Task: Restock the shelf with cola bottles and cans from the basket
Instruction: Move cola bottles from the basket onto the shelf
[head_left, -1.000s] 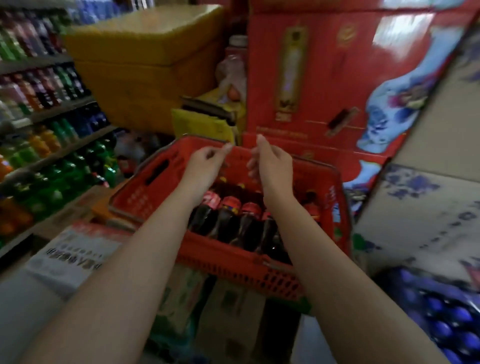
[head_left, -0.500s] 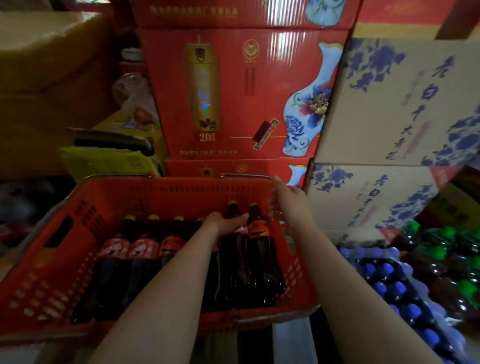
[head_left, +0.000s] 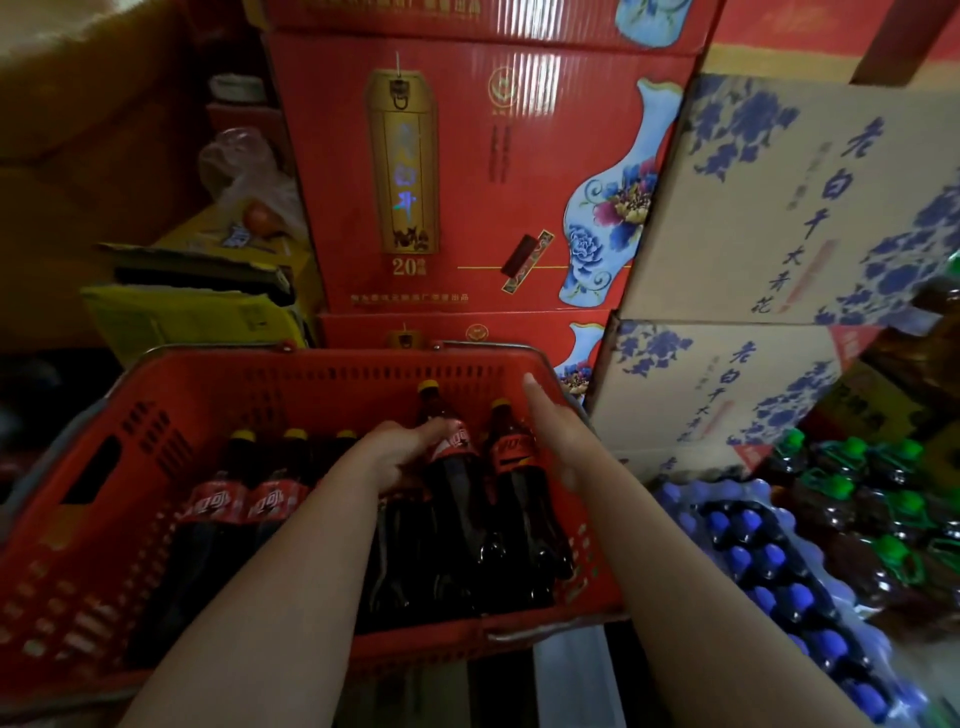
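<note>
Red liquor cartons (head_left: 467, 182) are stacked at the rear; tan cartons (head_left: 810, 208) printed with blue flowers are piled just beside, at right. Shrink-wrapped blue-capped bottles (head_left: 769, 561) and green-capped bottles (head_left: 883, 499) are stored below. Dim light.

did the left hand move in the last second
Yes: against the red basket, the left hand dropped from near the far rim down inside, and now grips a cola bottle at its label.

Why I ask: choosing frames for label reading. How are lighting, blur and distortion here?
Head view: dim overall; basket interior shadowed; cola bottle in the left hand nearly black below its label; right hand motion-blurred; wide-angle bowing tilts the beige cartons; sheen on the red carton.
</note>
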